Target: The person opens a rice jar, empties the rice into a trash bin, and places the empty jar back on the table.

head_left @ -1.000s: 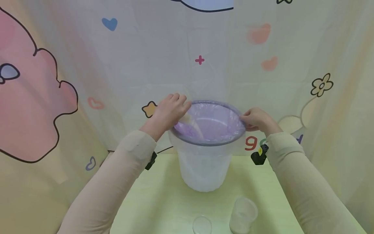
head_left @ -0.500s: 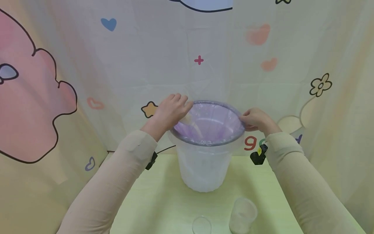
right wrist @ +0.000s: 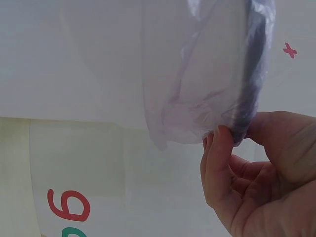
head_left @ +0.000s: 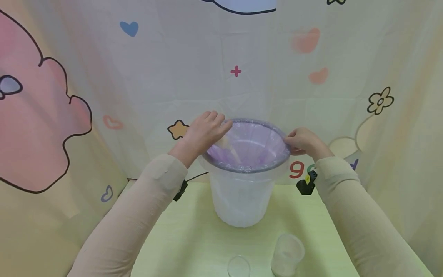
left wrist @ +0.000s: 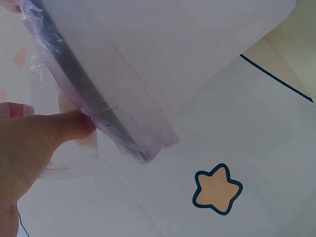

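Note:
A translucent white trash bin (head_left: 241, 200) stands upright on the table in the head view. A thin purple plastic bag (head_left: 256, 140) lines it and folds over the dark rim. My left hand (head_left: 206, 132) is at the bin's left rim, holding a clear plastic cup (left wrist: 61, 165) over the opening. Something pale tan shows through the cup; I cannot tell what it is. In the left wrist view, the thumb lies against the cup beside the bagged rim. My right hand (head_left: 306, 142) pinches the right rim and bag between thumb and fingers.
Nearer me on the light green table (head_left: 194, 246) stands a translucent cup (head_left: 288, 254). To its left is a clear round item (head_left: 239, 266), cut off by the frame. A printed curtain (head_left: 187, 61) hangs close behind the bin.
My left hand has shifted slightly rightward over the bin's opening. The right hand keeps its place on the rim, and the bin stays nearly still.

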Tool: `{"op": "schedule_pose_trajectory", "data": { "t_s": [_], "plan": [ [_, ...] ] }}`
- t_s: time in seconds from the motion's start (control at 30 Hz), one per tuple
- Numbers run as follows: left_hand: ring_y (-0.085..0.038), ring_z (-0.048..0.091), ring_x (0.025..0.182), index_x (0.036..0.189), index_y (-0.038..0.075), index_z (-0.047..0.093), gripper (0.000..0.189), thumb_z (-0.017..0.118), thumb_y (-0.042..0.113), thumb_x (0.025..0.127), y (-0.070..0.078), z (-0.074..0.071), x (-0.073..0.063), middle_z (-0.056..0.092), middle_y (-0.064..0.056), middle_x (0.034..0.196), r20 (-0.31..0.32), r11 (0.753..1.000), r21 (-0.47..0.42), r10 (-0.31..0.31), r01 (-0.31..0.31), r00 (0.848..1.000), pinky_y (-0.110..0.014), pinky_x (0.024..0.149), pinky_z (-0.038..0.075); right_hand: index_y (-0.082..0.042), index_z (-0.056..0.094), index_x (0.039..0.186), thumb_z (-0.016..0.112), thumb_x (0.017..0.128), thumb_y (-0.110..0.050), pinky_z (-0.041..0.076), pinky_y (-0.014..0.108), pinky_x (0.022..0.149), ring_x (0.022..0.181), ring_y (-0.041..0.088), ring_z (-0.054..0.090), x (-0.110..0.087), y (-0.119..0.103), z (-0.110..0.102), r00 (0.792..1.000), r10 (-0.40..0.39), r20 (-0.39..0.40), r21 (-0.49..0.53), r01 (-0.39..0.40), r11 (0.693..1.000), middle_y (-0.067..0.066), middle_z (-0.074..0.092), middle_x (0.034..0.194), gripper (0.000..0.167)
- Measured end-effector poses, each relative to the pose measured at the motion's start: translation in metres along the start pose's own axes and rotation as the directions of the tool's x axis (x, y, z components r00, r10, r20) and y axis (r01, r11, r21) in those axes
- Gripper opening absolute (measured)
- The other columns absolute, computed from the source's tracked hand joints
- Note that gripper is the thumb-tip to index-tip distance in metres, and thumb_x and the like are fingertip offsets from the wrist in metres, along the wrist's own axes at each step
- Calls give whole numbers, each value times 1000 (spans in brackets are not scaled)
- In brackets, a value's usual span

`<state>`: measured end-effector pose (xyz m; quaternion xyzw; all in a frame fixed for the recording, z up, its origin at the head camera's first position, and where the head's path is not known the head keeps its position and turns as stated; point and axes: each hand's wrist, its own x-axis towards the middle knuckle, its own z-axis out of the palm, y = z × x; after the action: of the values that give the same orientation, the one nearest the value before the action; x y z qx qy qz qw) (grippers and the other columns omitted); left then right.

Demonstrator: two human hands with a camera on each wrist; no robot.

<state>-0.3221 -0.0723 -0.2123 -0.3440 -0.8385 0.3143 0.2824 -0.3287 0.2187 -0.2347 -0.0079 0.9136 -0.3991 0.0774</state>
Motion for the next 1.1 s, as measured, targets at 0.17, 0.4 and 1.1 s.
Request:
{"op": "schedule_pose_trajectory", "data": {
  "t_s": [0.17,0.4,1.1],
  "plan": [
    [-27,49,110,127,11,40,54,66,3,80,0,0,0,51,-10,116,-3,1000,27,13,-13,1000,-34,97,40,14,45,119,45,95,-16,53,30,77,72,10,54,0,0,0,1000,0,1,4,0,1000,12,52,94,39],
    [-27,50,108,120,10,44,49,67,2,77,-2,0,1,52,-11,113,-50,999,42,34,-32,998,-34,97,40,15,45,120,45,95,-16,54,28,75,70,9,54,1,0,-1,1000,7,8,15,-7,1000,10,53,91,40],
    [-26,46,116,124,12,43,44,64,8,85,4,-9,6,51,-10,124,-41,966,219,150,-138,988,-34,104,33,15,44,120,45,95,-16,52,33,81,72,10,54,1,2,0,1000,-9,6,7,9,1000,13,52,96,40]
  ]
}}
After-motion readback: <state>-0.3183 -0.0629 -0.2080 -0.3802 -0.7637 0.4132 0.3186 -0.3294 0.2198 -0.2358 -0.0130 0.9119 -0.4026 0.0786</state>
